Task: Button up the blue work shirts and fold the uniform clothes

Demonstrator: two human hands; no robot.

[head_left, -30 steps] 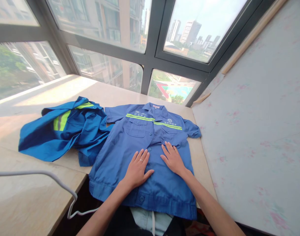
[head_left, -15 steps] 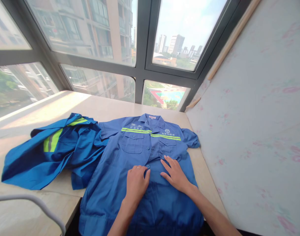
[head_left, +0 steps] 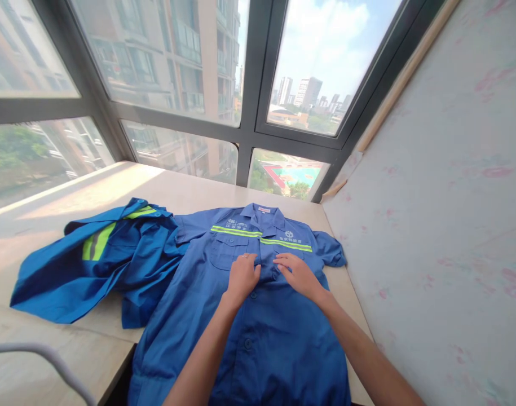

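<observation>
A blue short-sleeved work shirt [head_left: 283, 332] lies front up before me, its collar toward the window. Yellow-green stripes cross its chest, with white print above them. My left hand [head_left: 243, 276] is at the front placket beside the left-hand chest pocket, fingers bent and closed on the cloth; its fingertips hide part of the placket. Across the placket, my right hand [head_left: 295, 273] rests over the other pocket, thumb and fingers apart. Below the hands, a button [head_left: 253, 294] shows on the placket, and another button [head_left: 248, 343] sits lower down.
A second blue garment [head_left: 101, 265] with yellow-green and grey bands lies crumpled at the left, touching the shirt's sleeve. A grey curved tube [head_left: 50, 356] crosses the lower left corner. The pale ledge [head_left: 190, 186] meets windows [head_left: 312, 73] ahead and a flowered wall [head_left: 431, 225] on the right.
Both hands have moved up the shirt front toward the collar, from the mid placket to pocket height. The right hand's fingers are less spread. The view has shifted slightly.
</observation>
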